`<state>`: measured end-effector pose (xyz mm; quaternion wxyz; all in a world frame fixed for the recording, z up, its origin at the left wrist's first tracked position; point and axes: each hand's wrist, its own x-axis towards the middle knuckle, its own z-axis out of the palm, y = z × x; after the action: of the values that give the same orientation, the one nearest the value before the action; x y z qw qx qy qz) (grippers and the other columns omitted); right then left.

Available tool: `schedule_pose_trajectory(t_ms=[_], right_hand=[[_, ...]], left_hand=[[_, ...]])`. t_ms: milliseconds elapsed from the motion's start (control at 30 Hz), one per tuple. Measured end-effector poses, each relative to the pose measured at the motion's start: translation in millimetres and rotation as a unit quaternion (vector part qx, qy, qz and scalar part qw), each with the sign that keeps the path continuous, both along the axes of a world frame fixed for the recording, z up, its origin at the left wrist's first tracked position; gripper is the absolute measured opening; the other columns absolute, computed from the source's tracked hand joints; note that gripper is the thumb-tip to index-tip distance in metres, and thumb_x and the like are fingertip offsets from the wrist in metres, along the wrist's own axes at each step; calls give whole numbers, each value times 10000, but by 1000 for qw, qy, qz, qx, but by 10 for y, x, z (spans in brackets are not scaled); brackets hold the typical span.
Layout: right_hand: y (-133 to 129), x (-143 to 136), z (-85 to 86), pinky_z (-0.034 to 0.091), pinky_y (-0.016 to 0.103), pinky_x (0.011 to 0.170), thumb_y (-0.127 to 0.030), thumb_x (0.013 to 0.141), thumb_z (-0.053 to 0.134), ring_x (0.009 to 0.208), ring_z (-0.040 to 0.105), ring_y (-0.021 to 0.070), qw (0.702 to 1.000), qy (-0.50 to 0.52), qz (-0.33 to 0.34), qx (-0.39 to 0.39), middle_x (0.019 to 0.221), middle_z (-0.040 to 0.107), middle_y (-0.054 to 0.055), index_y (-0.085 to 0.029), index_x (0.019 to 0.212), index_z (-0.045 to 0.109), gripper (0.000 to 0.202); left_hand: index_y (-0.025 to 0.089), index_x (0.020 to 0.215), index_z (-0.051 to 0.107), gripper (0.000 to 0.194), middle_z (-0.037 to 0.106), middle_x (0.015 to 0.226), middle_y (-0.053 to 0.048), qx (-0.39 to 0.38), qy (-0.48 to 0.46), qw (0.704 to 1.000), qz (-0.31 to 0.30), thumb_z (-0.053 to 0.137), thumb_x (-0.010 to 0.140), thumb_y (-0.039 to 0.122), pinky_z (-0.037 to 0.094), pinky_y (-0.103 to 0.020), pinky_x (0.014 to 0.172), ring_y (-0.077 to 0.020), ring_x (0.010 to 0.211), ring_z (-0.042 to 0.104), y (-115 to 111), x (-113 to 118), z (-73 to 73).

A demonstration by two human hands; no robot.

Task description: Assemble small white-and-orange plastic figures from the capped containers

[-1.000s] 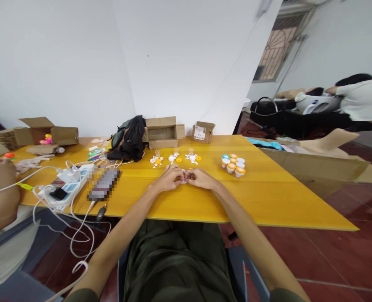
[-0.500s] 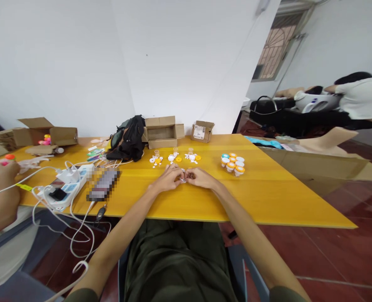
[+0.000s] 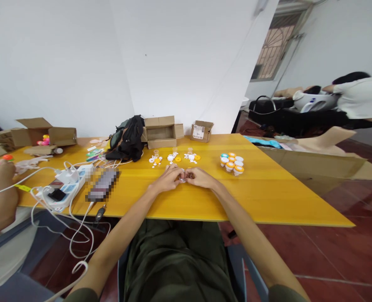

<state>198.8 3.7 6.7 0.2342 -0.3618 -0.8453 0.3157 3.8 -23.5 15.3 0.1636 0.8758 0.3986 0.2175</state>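
My left hand [image 3: 167,178] and my right hand [image 3: 200,177] meet above the table, fingertips curled in a pinch. Between them is a small whitish, partly see-through piece [image 3: 182,180], mostly hidden by the fingers; its kind cannot be made out. Just beyond my hands lie three groups of small plastic parts, with white discs [image 3: 170,158], yellow discs [image 3: 178,159] and black-and-white spotted bits. Behind each group stands a small clear cup [image 3: 156,153]. To the right of my right hand, several small clear containers with orange, white and teal tops [image 3: 232,162] stand bunched together.
On the left are a power strip [image 3: 69,191] with tangled white cables, a blurred-out phone [image 3: 103,185] and another person's hand [image 3: 1,172]. A black bag [image 3: 127,140] and open cardboard boxes [image 3: 160,140] line the wall. Beyond the table's right edge sits a large carton [image 3: 299,167].
The view has shifted very slightly. My hands stay together in the same place, with only small finger movement around the whitish piece.
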Motion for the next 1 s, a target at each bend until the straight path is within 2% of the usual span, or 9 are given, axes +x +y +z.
schedule_pose_trajectory(t_ms=[267,600,1000], right_hand=[[2,-12,5,389,248,603,-181,729,571,597,518,130,1000,-6,-9,-4,640,610,-33,-196,731,618,49],[22,1,-38,409,248,640,-136,719,541,635,542,133,1000,19,10,-3,685,640,-35,-201,740,610,97],[18,-19,-20,378,246,601,-165,738,562,598,515,125,1000,-5,-1,-5,632,596,-46,-198,744,634,80]], left_hand=[[232,871,555,68,608,931,-38,10,21,1000,6,586,866,171,380,-454,997,-265,1057,492,-8,6,19],[221,867,519,154,601,943,-35,0,32,999,-9,549,843,72,379,-415,977,-243,1052,495,36,30,21],[223,798,601,100,653,886,-23,7,34,999,-18,599,868,151,371,-397,991,-240,1041,528,49,-11,40]])
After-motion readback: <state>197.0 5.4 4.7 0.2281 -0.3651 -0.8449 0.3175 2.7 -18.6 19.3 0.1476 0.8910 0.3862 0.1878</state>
